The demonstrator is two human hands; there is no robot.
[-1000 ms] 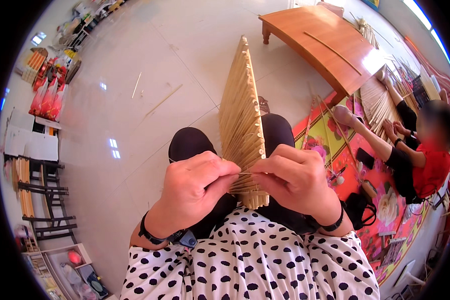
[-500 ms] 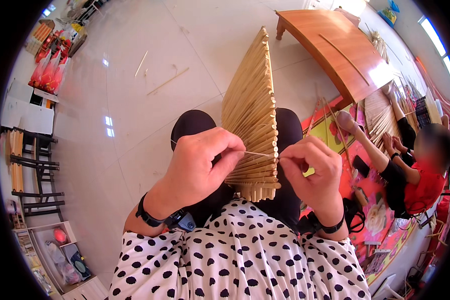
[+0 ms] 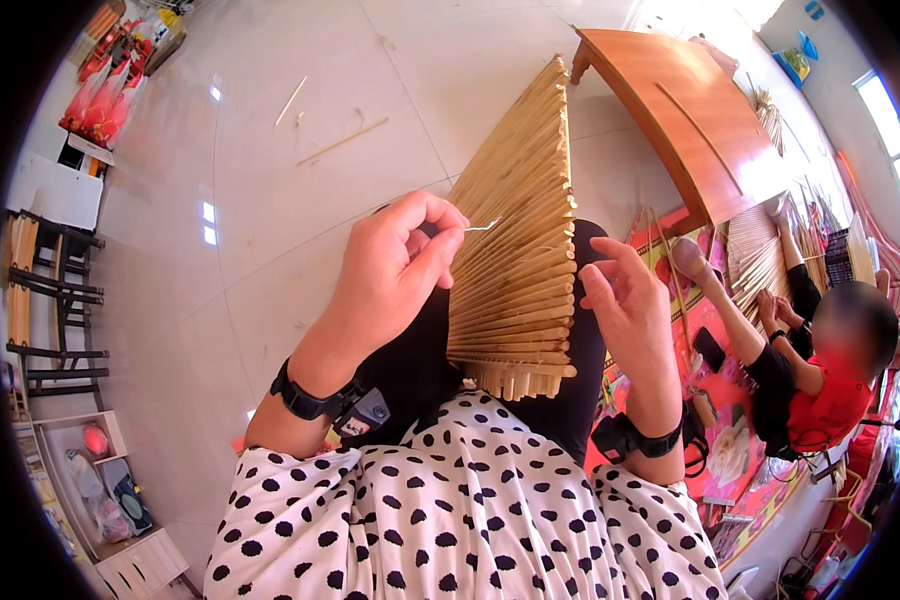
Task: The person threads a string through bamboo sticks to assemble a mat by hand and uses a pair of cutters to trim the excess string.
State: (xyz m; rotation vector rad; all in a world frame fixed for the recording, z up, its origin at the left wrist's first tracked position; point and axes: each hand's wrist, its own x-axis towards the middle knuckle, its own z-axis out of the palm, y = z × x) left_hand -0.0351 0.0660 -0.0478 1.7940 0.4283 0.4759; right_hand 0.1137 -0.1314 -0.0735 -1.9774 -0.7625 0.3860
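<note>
While the left hand (image 3: 390,265) pinches a thin pale thread (image 3: 483,227) between thumb and forefinger, the right hand (image 3: 625,310) is unclosed, its fingers curved and its thumb and forefinger parted. The thread's short, kinked end projects across the left edge of the reed panel (image 3: 515,270); whether it touches the reeds cannot be told. The right fingertips lie just beside the panel's right edge, along which the cut reed ends form a row. The panel is situated between the dark-clad legs (image 3: 590,370), its near edge by the spotted garment (image 3: 450,500) and its far corner pointing away over the tiled floor (image 3: 300,230). Upper right: a wooden table (image 3: 635,70) bears one slender stick (image 3: 700,138), laid lengthwise with one end close to the surface's near edge. Right: on a patterned floor covering (image 3: 730,440), a co-worker in a red top (image 3: 835,405) sits with hands (image 3: 773,310) at the near edge of a second reed panel (image 3: 755,255).
</note>
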